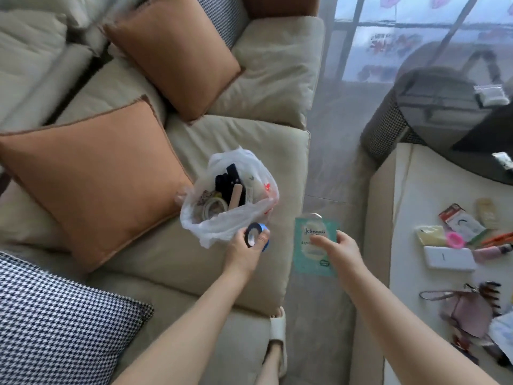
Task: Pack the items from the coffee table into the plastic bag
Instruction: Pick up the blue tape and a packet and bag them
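Note:
A white plastic bag [227, 218] stands open on the beige sofa seat, with tape rolls, a black item and other small things inside. My left hand [244, 250] grips a blue tape roll [256, 237] right at the bag's near rim. To the right of the bag, over the floor gap, my right hand [340, 250] holds a teal Johnson's sachet [312, 245] upright. The cream coffee table [410, 218] at the right carries a white power bank [448, 258], a pink ring [455, 240], a yellow packet [430, 234], a pink pouch [466, 311] and several other small items.
Two orange cushions [91, 176] and a houndstooth cushion [55, 320] lie on the sofa left of the bag. A dark round glass table [444, 115] stands at the far right. My slippered foot [276, 329] rests on the floor between sofa and table.

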Action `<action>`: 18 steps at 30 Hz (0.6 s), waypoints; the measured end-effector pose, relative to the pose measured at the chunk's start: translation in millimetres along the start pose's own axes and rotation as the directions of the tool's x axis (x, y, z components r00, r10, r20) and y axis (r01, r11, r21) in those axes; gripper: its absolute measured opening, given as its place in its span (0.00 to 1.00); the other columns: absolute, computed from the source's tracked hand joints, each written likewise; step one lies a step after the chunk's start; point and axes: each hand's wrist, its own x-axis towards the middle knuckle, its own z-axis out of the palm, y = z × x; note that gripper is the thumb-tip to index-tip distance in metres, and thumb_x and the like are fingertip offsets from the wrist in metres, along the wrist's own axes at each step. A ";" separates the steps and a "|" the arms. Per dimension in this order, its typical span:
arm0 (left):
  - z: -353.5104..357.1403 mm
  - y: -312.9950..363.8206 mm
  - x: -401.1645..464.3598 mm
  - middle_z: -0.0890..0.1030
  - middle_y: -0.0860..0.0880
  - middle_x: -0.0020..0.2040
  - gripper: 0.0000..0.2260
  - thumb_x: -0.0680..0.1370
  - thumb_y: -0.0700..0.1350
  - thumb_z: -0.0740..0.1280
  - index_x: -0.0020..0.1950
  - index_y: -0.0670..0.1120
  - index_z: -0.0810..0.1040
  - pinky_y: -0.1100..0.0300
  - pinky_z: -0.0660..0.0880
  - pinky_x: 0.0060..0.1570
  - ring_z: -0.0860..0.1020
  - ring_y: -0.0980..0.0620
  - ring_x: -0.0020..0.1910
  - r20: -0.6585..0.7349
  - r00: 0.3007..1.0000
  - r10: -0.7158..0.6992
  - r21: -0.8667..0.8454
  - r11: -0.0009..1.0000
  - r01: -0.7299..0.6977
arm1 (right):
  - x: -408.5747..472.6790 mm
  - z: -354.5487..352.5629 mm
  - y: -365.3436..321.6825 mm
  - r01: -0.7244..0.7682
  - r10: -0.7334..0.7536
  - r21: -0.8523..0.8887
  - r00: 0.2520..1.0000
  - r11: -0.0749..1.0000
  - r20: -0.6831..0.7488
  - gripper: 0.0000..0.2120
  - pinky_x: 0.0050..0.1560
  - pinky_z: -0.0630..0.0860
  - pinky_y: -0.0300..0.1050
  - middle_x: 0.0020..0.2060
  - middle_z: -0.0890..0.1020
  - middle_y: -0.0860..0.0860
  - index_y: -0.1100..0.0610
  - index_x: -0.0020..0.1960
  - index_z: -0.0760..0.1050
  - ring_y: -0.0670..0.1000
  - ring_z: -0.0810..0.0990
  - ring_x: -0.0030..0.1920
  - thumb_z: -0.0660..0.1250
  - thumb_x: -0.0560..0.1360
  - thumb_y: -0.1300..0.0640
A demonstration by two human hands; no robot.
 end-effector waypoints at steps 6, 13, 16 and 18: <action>-61.6 3.9 76.1 0.68 0.46 0.67 0.28 0.74 0.52 0.68 0.72 0.48 0.64 0.56 0.69 0.59 0.71 0.47 0.65 -0.110 0.994 0.000 0.125 0.992 0.014 | 47.5 89.4 -37.2 -0.040 0.044 -0.056 0.997 0.998 0.066 0.04 0.45 0.79 0.53 0.39 0.82 0.55 0.56 0.45 0.78 0.57 0.81 0.38 0.69 0.72 0.63; -91.7 -7.9 169.8 0.69 0.47 0.71 0.32 0.74 0.58 0.66 0.74 0.47 0.62 0.55 0.69 0.60 0.70 0.47 0.68 -0.071 0.990 -0.124 0.177 0.975 0.135 | 118.8 171.0 -52.3 -0.051 0.055 -0.102 0.998 0.993 0.037 0.10 0.54 0.79 0.54 0.45 0.82 0.56 0.57 0.54 0.76 0.57 0.81 0.46 0.67 0.72 0.60; -87.6 -13.6 200.1 0.68 0.46 0.70 0.32 0.74 0.58 0.66 0.74 0.45 0.61 0.54 0.70 0.57 0.71 0.45 0.66 -0.043 0.987 -0.153 0.275 0.948 0.159 | 148.4 192.7 -51.3 -0.025 0.022 -0.156 1.000 0.988 -0.019 0.11 0.53 0.79 0.53 0.45 0.81 0.54 0.53 0.51 0.73 0.57 0.80 0.49 0.67 0.69 0.55; -81.9 -16.7 214.8 0.66 0.45 0.71 0.32 0.75 0.56 0.66 0.74 0.45 0.60 0.53 0.70 0.58 0.70 0.44 0.67 -0.040 0.986 -0.160 0.332 0.929 0.164 | 163.7 201.3 -52.1 -0.051 0.044 -0.196 0.998 0.979 -0.042 0.15 0.52 0.79 0.55 0.44 0.81 0.53 0.52 0.52 0.73 0.57 0.80 0.49 0.66 0.66 0.51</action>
